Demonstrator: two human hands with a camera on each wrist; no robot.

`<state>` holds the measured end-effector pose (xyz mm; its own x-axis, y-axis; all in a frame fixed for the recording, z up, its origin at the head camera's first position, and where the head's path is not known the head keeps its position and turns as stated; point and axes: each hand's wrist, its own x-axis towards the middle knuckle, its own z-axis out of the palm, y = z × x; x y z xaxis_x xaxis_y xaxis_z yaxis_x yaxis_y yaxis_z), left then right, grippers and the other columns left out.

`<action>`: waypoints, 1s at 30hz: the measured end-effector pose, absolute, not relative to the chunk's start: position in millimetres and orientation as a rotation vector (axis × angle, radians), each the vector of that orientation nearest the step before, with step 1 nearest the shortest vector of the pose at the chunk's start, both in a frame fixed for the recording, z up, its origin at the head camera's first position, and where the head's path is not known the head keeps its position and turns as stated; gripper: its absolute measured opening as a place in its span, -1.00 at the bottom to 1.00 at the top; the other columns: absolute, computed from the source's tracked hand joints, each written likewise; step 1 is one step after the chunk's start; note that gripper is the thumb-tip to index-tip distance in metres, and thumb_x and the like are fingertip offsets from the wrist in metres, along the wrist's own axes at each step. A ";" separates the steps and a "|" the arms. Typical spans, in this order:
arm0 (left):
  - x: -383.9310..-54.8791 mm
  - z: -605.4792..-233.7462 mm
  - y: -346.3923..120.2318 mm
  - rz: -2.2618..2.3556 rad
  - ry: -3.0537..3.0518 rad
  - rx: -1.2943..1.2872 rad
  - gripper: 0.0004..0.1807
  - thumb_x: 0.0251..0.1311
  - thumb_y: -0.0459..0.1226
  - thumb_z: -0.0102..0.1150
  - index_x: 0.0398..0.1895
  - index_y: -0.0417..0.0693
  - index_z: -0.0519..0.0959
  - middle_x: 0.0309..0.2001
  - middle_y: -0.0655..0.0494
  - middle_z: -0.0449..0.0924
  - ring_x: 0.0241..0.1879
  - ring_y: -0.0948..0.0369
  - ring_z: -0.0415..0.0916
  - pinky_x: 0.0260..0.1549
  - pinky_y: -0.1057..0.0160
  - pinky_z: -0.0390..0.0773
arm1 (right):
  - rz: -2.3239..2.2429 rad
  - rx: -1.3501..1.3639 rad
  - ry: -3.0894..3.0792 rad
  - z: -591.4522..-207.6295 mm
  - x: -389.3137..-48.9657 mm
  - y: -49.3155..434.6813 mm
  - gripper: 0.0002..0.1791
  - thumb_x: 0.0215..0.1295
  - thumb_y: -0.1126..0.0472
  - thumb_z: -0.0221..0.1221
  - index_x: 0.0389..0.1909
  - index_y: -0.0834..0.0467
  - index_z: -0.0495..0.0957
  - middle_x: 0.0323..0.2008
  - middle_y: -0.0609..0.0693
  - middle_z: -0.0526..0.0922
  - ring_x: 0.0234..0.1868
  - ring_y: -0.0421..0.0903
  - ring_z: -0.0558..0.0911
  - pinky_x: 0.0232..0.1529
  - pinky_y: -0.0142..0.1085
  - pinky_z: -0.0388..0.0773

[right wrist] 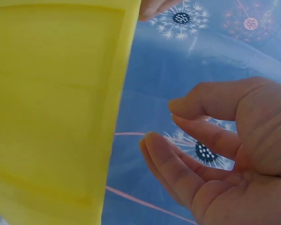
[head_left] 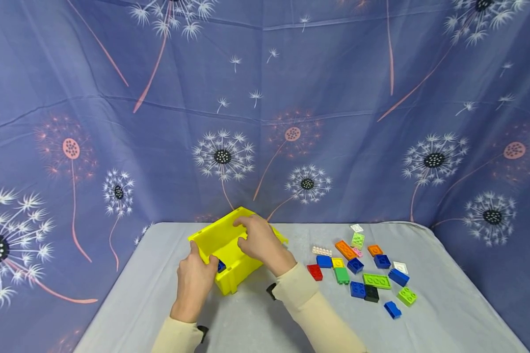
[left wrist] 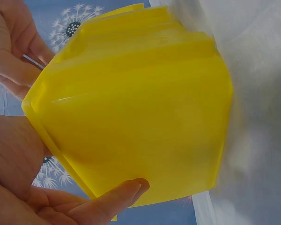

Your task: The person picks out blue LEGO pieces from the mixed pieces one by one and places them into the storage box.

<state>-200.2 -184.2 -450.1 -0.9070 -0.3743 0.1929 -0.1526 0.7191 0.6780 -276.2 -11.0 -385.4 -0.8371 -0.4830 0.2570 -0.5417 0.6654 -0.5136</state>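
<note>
A yellow plastic bin [head_left: 240,272] stands tilted on the table, its open side facing up toward me. My left hand [head_left: 195,277] grips the bin's left end by the rim; in the left wrist view its finger [left wrist: 124,199] lies along the outer wall. Inside the bin, near that hand, part of a blue toy brick [head_left: 221,266] shows. Over the bin's right part hovers my right hand [head_left: 261,240], fingers loosely bent. The right wrist view shows nothing between its thumb and fingertips, with the bin's wall [right wrist: 51,108] beside them.
Many loose toy bricks lie spread right of the bin, among them a red brick [head_left: 315,272], a lime-green plate [head_left: 377,281], an orange brick [head_left: 345,250] and a black brick [head_left: 371,293]. Behind the table [head_left: 128,294] hangs a blue dandelion-patterned cloth [head_left: 357,122].
</note>
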 end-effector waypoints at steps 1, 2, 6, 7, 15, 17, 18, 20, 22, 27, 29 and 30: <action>-200.1 -450.5 -184.0 -0.984 -2.608 0.413 -0.10 0.33 -0.22 0.16 0.57 -0.53 0.00 -0.73 0.05 0.39 -0.86 0.21 0.21 -0.83 0.30 0.28 | 0.914 0.853 -2.766 -385.3 -275.3 -8.4 -0.55 0.24 0.31 0.31 0.18 0.07 0.66 0.06 0.05 0.67 -0.13 -0.05 0.64 -0.20 -0.25 0.62; -199.9 -450.9 -183.8 -0.982 -2.609 0.413 -0.10 0.33 -0.21 0.15 0.57 -0.52 0.00 -0.74 0.06 0.38 -0.87 0.21 0.20 -0.84 0.31 0.27 | 0.924 0.849 -2.755 -385.2 -274.5 -5.8 -0.55 0.24 0.32 0.30 0.18 0.08 0.67 0.05 0.06 0.67 -0.13 -0.04 0.65 -0.20 -0.25 0.62; -199.2 -452.0 -183.9 -0.974 -2.612 0.413 -0.10 0.34 -0.20 0.15 0.58 -0.50 -0.01 -0.78 0.09 0.33 -0.88 0.21 0.17 -0.85 0.32 0.25 | 0.942 0.821 -2.724 -382.9 -270.8 3.6 -0.55 0.25 0.32 0.28 0.19 0.06 0.67 0.01 0.07 0.65 -0.13 -0.03 0.65 -0.20 -0.24 0.62; -199.1 -452.2 -184.2 -0.972 -2.614 0.413 -0.10 0.35 -0.20 0.14 0.58 -0.50 -0.01 -0.79 0.10 0.31 -0.88 0.21 0.16 -0.86 0.32 0.24 | 0.941 0.812 -2.721 -381.1 -269.4 5.2 -0.55 0.26 0.32 0.27 0.19 0.06 0.67 0.00 0.07 0.65 -0.14 -0.04 0.64 -0.19 -0.23 0.62; -199.4 -452.7 -184.7 -0.994 -2.614 0.414 -0.10 0.34 -0.18 0.12 0.59 -0.47 -0.01 -0.81 0.14 0.28 -0.88 0.24 0.11 -0.85 0.33 0.21 | 0.949 0.754 -2.694 -369.5 -261.9 19.4 -0.56 0.28 0.29 0.25 0.20 0.04 0.66 0.04 0.06 0.64 -0.13 -0.04 0.62 -0.15 -0.18 0.61; -199.3 -452.9 -184.6 -0.991 -2.615 0.415 -0.10 0.35 -0.18 0.12 0.59 -0.47 -0.01 -0.80 0.14 0.28 -0.88 0.24 0.11 -0.85 0.33 0.21 | 0.958 0.735 -2.696 -368.0 -260.3 24.1 -0.55 0.30 0.27 0.26 0.22 0.03 0.65 0.06 0.05 0.64 -0.08 -0.02 0.65 -0.13 -0.16 0.63; -199.3 -453.0 -184.7 -0.987 -2.616 0.416 -0.10 0.34 -0.18 0.12 0.59 -0.47 0.00 -0.80 0.14 0.27 -0.88 0.24 0.11 -0.85 0.33 0.21 | 0.959 0.725 -2.697 -367.4 -259.6 26.7 -0.55 0.31 0.27 0.26 0.22 0.02 0.65 0.06 0.05 0.64 -0.07 -0.02 0.65 -0.13 -0.16 0.64; -199.3 -453.3 -185.1 -0.986 -2.615 0.417 -0.10 0.34 -0.18 0.12 0.59 -0.47 0.00 -0.81 0.14 0.26 -0.88 0.24 0.10 -0.85 0.33 0.21 | 0.959 0.714 -2.693 -366.6 -258.6 32.2 -0.55 0.31 0.27 0.27 0.23 0.03 0.64 0.06 0.05 0.64 -0.05 0.00 0.66 -0.12 -0.14 0.65; -199.4 -453.4 -185.5 -0.987 -2.614 0.416 -0.10 0.35 -0.18 0.13 0.59 -0.46 -0.01 -0.81 0.15 0.26 -0.88 0.24 0.10 -0.86 0.33 0.20 | 0.958 0.704 -2.688 -366.1 -257.4 38.1 -0.55 0.31 0.27 0.28 0.23 0.03 0.64 0.04 0.05 0.65 -0.05 0.01 0.66 -0.11 -0.12 0.66; -199.8 -453.2 -185.7 -0.991 -2.614 0.415 -0.10 0.35 -0.18 0.11 0.59 -0.47 -0.01 -0.81 0.14 0.27 -0.88 0.24 0.10 -0.86 0.33 0.20 | 0.941 0.664 -2.681 -366.9 -255.5 54.8 -0.56 0.31 0.27 0.30 0.22 0.03 0.65 0.01 0.06 0.65 -0.05 0.05 0.69 -0.06 -0.06 0.68; -199.7 -452.8 -185.4 -0.997 -2.612 0.417 -0.10 0.35 -0.18 0.11 0.59 -0.47 -0.01 -0.80 0.12 0.29 -0.87 0.24 0.11 -0.85 0.33 0.22 | 0.930 0.644 -2.680 -367.9 -255.7 61.9 -0.57 0.30 0.26 0.30 0.20 0.01 0.65 0.01 0.05 0.64 -0.06 0.05 0.69 -0.05 -0.05 0.67; -199.7 -452.7 -185.4 -0.997 -2.611 0.418 -0.10 0.35 -0.18 0.11 0.59 -0.48 0.00 -0.79 0.12 0.30 -0.87 0.24 0.12 -0.85 0.32 0.23 | 0.924 0.633 -2.682 -368.5 -255.9 65.6 -0.57 0.30 0.26 0.30 0.20 0.01 0.65 0.01 0.05 0.64 -0.06 0.05 0.69 -0.05 -0.05 0.68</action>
